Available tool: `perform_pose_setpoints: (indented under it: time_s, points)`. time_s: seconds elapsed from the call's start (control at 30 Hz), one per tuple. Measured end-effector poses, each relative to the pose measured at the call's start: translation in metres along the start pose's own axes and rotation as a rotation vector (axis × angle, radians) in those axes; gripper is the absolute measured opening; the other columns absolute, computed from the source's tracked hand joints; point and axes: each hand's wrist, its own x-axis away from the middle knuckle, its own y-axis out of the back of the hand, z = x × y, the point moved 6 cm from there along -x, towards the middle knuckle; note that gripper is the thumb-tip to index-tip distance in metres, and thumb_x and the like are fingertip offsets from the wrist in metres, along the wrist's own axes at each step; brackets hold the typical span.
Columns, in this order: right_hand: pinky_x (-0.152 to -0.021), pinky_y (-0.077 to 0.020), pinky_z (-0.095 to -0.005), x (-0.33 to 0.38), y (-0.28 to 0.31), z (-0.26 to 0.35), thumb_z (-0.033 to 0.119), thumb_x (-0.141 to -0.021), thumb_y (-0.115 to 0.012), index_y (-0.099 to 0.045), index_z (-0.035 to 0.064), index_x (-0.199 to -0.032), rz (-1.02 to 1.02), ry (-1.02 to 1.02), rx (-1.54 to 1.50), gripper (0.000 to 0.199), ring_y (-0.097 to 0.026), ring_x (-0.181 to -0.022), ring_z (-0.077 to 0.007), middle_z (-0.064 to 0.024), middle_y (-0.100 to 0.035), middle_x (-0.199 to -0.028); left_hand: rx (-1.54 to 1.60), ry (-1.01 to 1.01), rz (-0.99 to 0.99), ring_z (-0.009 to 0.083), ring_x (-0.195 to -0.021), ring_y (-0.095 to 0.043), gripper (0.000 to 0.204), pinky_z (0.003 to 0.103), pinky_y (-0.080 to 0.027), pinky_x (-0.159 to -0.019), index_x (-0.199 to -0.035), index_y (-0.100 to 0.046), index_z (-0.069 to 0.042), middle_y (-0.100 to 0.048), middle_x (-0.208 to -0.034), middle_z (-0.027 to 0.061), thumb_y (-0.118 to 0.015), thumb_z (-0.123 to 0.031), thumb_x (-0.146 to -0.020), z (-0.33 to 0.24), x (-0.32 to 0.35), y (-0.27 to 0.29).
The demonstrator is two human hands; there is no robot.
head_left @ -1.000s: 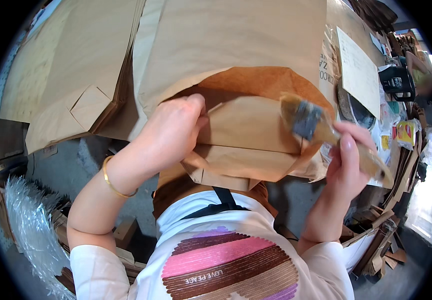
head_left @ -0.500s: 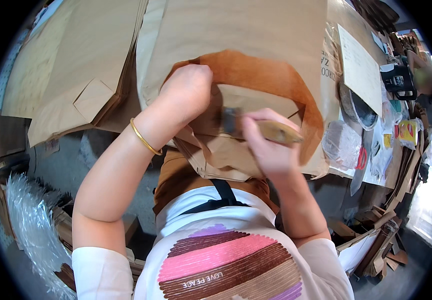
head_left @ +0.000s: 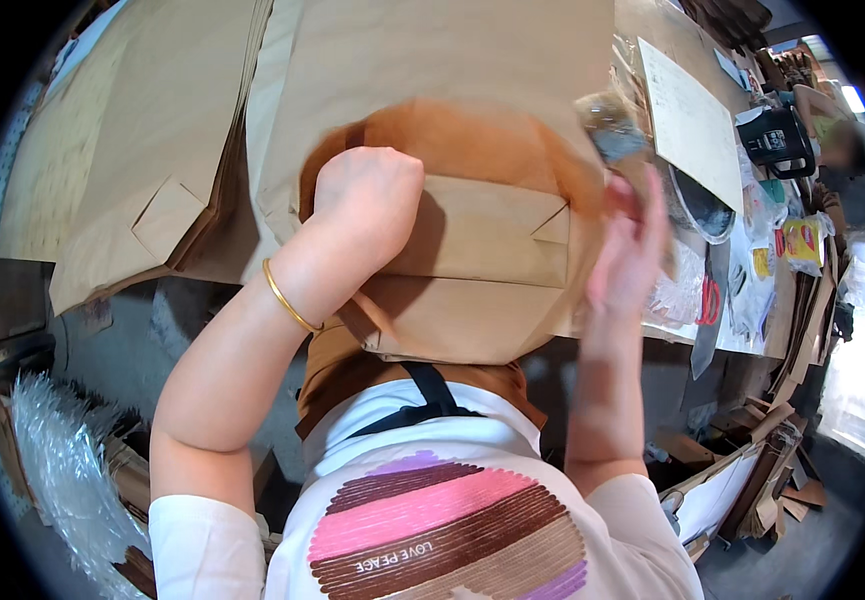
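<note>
A brown paper bag [head_left: 482,240] lies flat on the table, its folded bottom toward me, over a darker brown sheet [head_left: 452,140]. My left hand [head_left: 367,195] presses in a loose fist on the bag's folded bottom, a gold bangle [head_left: 287,297] on the wrist. My right hand [head_left: 627,245] is at the bag's right edge, blurred, and holds a wide flat brush [head_left: 612,130] by its handle, bristles pointing away from me.
Stacks of flat brown paper bags [head_left: 122,150] cover the table's left. A pale sheet [head_left: 692,120], a black mug [head_left: 777,140], red-handled scissors [head_left: 709,300] and plastic wrappers lie at the right. Bubble wrap [head_left: 62,470] sits at the lower left.
My right hand has swung the brush from the bag's middle out to its right edge. My left hand has slid down onto the folded bottom.
</note>
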Motion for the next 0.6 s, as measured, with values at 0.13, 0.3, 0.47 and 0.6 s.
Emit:
perform_pose_setpoints:
  time_s: [0.13,0.3,0.47,0.6]
  points:
    - [-0.110,-0.0345,-0.0427,0.007,-0.010,-0.081,0.029,-0.100,-0.046,-0.053,0.0001,-0.128,0.147,-0.316,-0.561,0.040,-0.058,-0.108,-0.0255,-0.0151,-0.065,-0.105,-0.046,-0.020,0.048,0.0334,-0.077,-0.067,0.012,0.039,-0.056,-0.067,-0.070,-0.067,-0.003,-0.067,-0.077,0.0166,-0.059,0.005,-0.067,-0.010,-0.004,-0.001]
    - [-0.111,-0.0343,-0.0485,0.013,-0.028,-0.095,0.029,-0.100,-0.044,-0.052,0.0003,-0.127,0.142,-0.459,-0.695,0.040,-0.063,-0.102,-0.0285,-0.0180,-0.068,-0.095,0.376,-0.571,-0.450,0.0272,-0.089,-0.064,0.018,0.035,-0.053,-0.078,-0.087,-0.065,0.001,-0.065,-0.088,0.0169,-0.067,-0.014,-0.078,-0.037,0.039,0.034]
    - [-0.108,-0.0375,-0.0489,0.018,-0.029,-0.100,0.030,-0.101,-0.041,-0.051,0.0001,-0.128,0.251,-0.493,-0.682,0.042,-0.064,-0.100,-0.0284,-0.0188,-0.068,-0.095,0.656,0.173,-0.575,0.0279,-0.127,-0.047,0.050,0.040,-0.033,-0.108,-0.137,-0.045,0.003,-0.053,-0.134,0.0146,-0.036,-0.033,-0.104,0.094,0.058,-0.025]
    - [-0.106,-0.0392,-0.0482,0.016,-0.023,-0.100,0.031,-0.101,-0.041,-0.051,-0.0004,-0.128,0.280,-0.499,-0.692,0.042,-0.064,-0.100,-0.0279,-0.0189,-0.069,-0.094,1.273,0.073,-0.461,0.0278,-0.136,-0.038,0.057,0.043,-0.027,-0.112,-0.137,-0.045,0.003,-0.047,-0.142,0.0145,-0.030,-0.041,-0.104,0.107,0.047,-0.038]
